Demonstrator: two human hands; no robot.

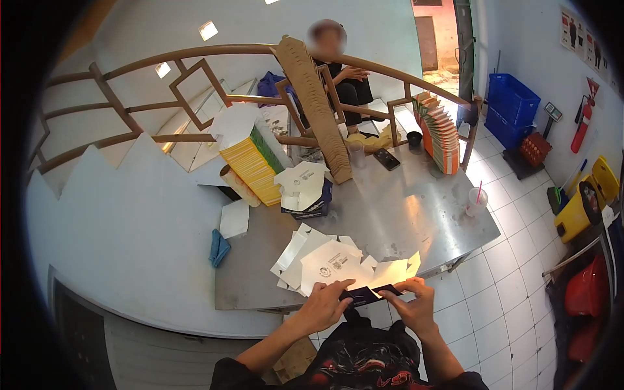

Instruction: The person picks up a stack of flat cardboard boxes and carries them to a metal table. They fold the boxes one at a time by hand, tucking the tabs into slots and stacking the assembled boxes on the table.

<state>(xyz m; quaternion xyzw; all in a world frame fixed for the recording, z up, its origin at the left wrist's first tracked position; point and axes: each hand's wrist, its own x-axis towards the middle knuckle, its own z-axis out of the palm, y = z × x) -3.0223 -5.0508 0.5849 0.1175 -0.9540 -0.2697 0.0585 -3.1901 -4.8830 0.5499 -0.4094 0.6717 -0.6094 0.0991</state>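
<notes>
At the table's near edge, my left hand (323, 304) grips the left part of a dark-edged, white-inside carton (389, 274). The fingers of my right hand (414, 304) are closed on its right part, thumb on the dark side. The carton is partly folded, with its flaps spread away from me. Just beyond my left hand lies a pile of flat white cartons (328, 265) with small print. A stack of dark blue and white cartons (304, 188) stands farther back on the metal table (383, 221).
Yellow-edged cartons (250, 170), a tall brown cardboard stack (315, 107) and orange-edged cartons (437, 133) line the far side. A phone (387, 159) and a plastic cup (476, 201) are on the table. A blue cloth (219, 248) lies left. Another person (348, 81) sits beyond the railing.
</notes>
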